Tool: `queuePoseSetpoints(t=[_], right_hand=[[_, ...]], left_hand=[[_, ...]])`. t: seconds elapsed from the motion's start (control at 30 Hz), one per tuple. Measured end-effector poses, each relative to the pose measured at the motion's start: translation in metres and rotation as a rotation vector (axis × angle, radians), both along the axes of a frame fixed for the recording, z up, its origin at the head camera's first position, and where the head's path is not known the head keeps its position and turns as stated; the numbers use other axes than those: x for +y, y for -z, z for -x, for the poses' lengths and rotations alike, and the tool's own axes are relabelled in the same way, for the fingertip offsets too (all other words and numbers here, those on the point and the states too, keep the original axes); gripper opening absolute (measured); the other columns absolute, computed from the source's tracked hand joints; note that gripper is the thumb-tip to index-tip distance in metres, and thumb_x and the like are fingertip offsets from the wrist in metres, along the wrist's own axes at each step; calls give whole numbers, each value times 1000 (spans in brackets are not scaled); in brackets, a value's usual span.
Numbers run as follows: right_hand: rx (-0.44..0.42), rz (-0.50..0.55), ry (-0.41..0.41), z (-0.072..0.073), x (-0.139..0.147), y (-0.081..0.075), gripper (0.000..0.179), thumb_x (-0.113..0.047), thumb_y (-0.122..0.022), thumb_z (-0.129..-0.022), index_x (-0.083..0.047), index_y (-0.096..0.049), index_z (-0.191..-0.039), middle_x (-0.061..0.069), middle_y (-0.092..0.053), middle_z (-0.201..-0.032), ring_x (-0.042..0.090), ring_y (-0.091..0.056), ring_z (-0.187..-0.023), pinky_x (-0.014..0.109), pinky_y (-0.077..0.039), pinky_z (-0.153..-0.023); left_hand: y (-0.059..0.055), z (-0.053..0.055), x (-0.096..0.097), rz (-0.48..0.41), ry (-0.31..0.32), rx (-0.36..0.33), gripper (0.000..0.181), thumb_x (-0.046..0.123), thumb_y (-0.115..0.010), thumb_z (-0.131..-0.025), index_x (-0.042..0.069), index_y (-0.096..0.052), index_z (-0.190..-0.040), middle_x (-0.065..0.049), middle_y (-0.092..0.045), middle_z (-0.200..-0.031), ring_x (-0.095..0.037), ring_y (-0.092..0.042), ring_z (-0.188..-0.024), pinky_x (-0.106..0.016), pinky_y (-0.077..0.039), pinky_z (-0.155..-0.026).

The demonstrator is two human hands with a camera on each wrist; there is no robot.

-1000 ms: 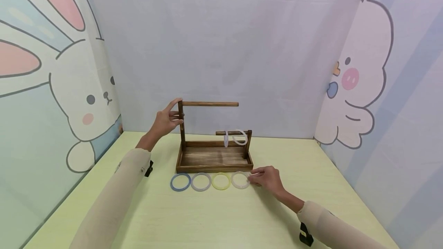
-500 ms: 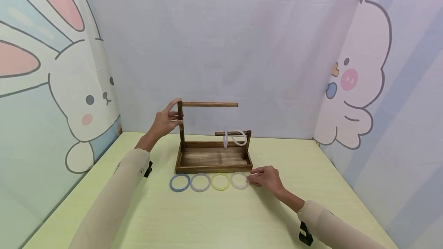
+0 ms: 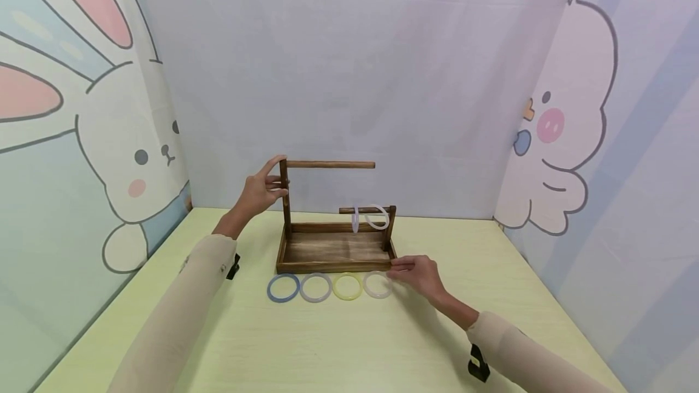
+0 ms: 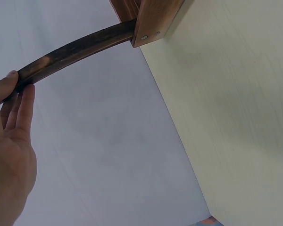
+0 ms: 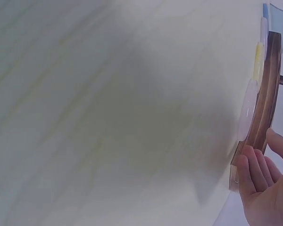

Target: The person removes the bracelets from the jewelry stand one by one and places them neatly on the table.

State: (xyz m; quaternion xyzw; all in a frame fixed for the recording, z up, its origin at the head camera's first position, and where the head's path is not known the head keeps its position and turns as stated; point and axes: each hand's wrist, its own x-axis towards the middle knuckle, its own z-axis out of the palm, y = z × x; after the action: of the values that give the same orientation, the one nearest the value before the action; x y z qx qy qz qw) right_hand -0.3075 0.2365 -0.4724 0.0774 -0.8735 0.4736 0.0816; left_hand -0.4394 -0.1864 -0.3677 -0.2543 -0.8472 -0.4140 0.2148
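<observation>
A dark wooden bangle stand [image 3: 338,267] with a tray base stands on the table. My left hand [image 3: 259,194] grips its tall left post [image 4: 80,52] near the top, thumb on one side and fingers on the other. My right hand [image 3: 419,276] holds the tray's front right corner, thumb above and bent fingers [image 5: 255,169] at the front. Two pale bangles, one lilac [image 3: 355,220] and one whitish [image 3: 386,218], hang on the short lower bar. Along the tray's front lie a blue bangle [image 3: 283,288], a pale lilac bangle [image 3: 316,288], a yellow bangle [image 3: 347,287] and a clear pinkish bangle [image 3: 378,284].
A long upper bar [image 3: 333,165] juts right from the tall post, with nothing hung on it. The pale yellow table [image 3: 327,350] meets a plain cloth backdrop [image 3: 349,77] behind. Side cloths carry a cartoon rabbit [image 3: 136,132] and a cartoon chick [image 3: 568,114].
My right hand has left the edge of the pinkish bangle and moved slightly up to the tray corner. The left hand stays on the post.
</observation>
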Motion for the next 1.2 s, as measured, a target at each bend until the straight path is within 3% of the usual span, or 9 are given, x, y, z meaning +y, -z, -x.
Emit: queuePoseSetpoints(t=[0.3, 0.5, 0.9, 1.2], right_hand=[[97, -29, -3, 9, -11, -10, 27, -13, -90, -83, 1, -81, -104, 11, -80, -96, 23, -79, -86, 29, -63, -77], [122, 9, -27, 14, -20, -16, 26, -10, -88, -84, 2, -80, -106, 13, -80, -99, 27, -79, -89, 29, -64, -76], [163, 29, -32, 27, -38, -23, 28, -5, -88, -83, 0, -80, -110, 13, -80, -99, 27, -79, -89, 32, -64, -79], [197, 62, -70, 37, -54, -33, 33, -10, -87, -86, 0, -78, -116, 15, -79, -105, 28, -78, -93, 34, -64, -80]], left_hand=[[0, 0, 0, -12, 2, -14, 93, -7, -78, -89, 34, -35, -161, -27, -72, -120, -41, -72, -110, -49, -62, -88], [-1, 0, 0, -21, 17, -11, 92, -9, -77, -89, 30, -36, -161, -28, -71, -120, -41, -72, -109, -49, -63, -87], [-3, -3, 1, -29, 23, -30, 92, -7, -77, -89, 33, -36, -160, -29, -71, -120, -42, -72, -108, -49, -62, -88], [-4, -4, 0, -29, 18, -30, 91, -6, -77, -90, 35, -37, -160, -28, -71, -121, -42, -72, -110, -50, -62, -88]])
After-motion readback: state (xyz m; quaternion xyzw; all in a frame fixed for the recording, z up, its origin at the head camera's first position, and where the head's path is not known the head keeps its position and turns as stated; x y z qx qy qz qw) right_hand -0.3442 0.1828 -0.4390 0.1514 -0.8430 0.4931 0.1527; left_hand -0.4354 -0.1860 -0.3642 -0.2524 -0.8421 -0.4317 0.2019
